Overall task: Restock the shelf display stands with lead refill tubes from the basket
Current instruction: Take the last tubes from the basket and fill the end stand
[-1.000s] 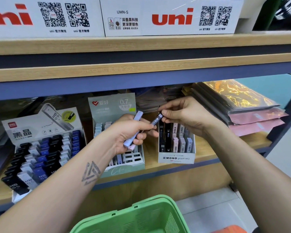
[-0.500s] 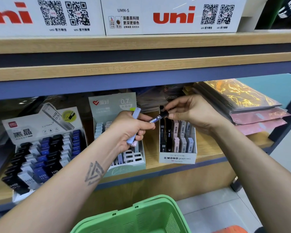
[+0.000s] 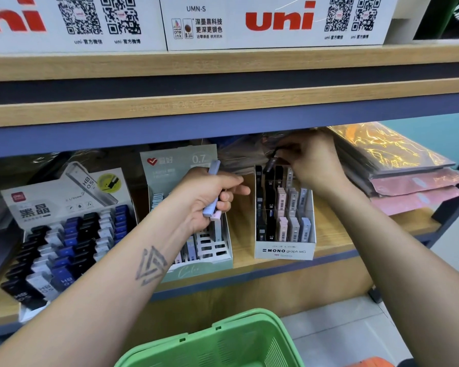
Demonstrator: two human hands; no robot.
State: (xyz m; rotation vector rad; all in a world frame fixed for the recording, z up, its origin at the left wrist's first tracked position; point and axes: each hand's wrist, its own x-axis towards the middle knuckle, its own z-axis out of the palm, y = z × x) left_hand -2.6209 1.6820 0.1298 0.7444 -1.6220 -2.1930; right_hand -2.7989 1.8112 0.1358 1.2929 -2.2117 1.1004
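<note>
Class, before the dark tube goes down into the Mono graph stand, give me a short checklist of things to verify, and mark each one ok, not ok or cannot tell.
1. Right hand pinches the dark tube: ok.
2. Tube above the rear left of the Mono graph stand: ok.
3. Slot beneath the tube is free: cannot tell, blurred.
4. Left hand grips the lilac tube and pink tube: ok.
5. Green stand has free slots for those: ok.
6. Basket holds more tubes: cannot tell.
</note>
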